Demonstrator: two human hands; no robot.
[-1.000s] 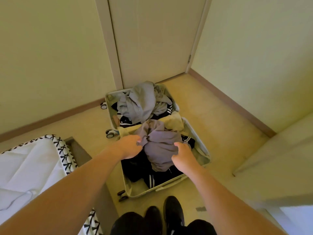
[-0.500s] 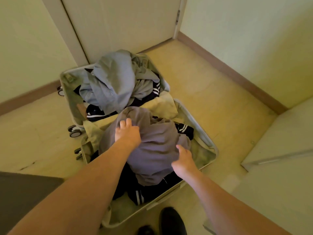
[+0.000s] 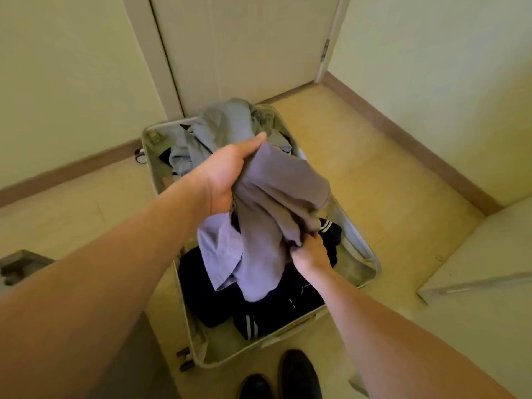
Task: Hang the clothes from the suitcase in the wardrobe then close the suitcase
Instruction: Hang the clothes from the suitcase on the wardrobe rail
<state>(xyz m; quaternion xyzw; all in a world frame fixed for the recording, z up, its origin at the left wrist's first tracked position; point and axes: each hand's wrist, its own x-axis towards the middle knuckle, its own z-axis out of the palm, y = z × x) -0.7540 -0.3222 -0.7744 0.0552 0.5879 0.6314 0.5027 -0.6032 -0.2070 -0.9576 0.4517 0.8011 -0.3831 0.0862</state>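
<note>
Two hands (image 3: 227,177) (image 3: 309,251) around one grey garment (image 3: 276,203) above one suitcase (image 3: 359,254)

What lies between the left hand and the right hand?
In the head view, the grey garment spans the stretch: the left hand grips its top, the right hand grips its lower part, above the open suitcase.

Bare forearms without sleeves, two hands (image 3: 224,177), black shoes (image 3: 299,375) at bottom edge
</note>
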